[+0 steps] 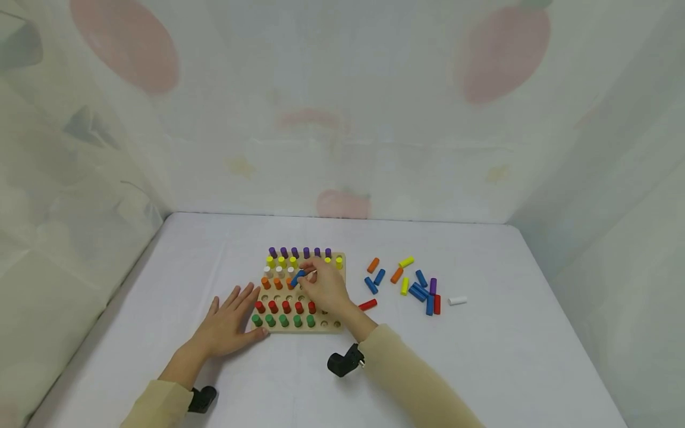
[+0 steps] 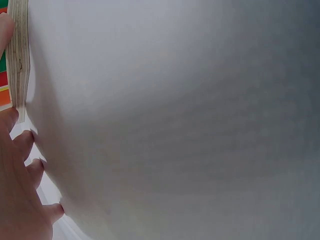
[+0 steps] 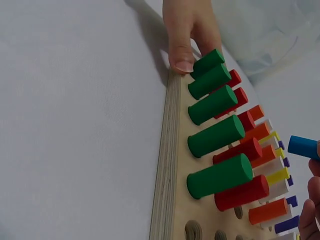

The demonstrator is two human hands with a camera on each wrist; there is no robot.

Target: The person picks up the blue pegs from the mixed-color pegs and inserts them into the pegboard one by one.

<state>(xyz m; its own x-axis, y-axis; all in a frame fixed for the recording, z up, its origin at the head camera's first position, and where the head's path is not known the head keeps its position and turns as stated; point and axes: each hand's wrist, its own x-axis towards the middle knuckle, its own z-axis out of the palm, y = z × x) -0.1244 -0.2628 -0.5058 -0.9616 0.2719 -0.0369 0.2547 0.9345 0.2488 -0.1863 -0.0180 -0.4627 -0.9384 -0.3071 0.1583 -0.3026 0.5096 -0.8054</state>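
Just over the middle of the square wooden peg board (image 1: 342, 261), the right hand (image 1: 326, 291) pinches a short blue cylindrical peg (image 1: 298, 277) between thumb and fingertips, holding it tilted above the orange row and not yet in a hole. From the right wrist view the same blue peg (image 3: 303, 147) shows at the right edge, clear of the pegs standing below it. The left hand (image 1: 227, 324) lies flat on the white tablecloth (image 1: 481, 368) with fingers straight and spread, holding nothing; its thumb (image 3: 181, 52) presses against the board's near left corner, just beside the green pegs (image 3: 214, 135). In the left wrist view the fingers (image 2: 22, 145) rest on the cloth next to the layered plywood edge of the board (image 2: 20, 55).

On the board the pegs stand upright in rows by colour: purple pegs (image 1: 299, 252) farthest away, then yellow, white, orange, a row of open holes, red pegs (image 1: 285, 307), and green nearest the person. Several holes on the right side are unfilled.

To the right of the board, well apart from it, a scatter of loose pegs (image 1: 414, 284) lies on its side on the cloth, mostly blue with some orange, yellow, red and one purple. A single red peg (image 1: 367, 305) lies near the right wrist, and a white peg (image 1: 457, 301) lies alone farthest right
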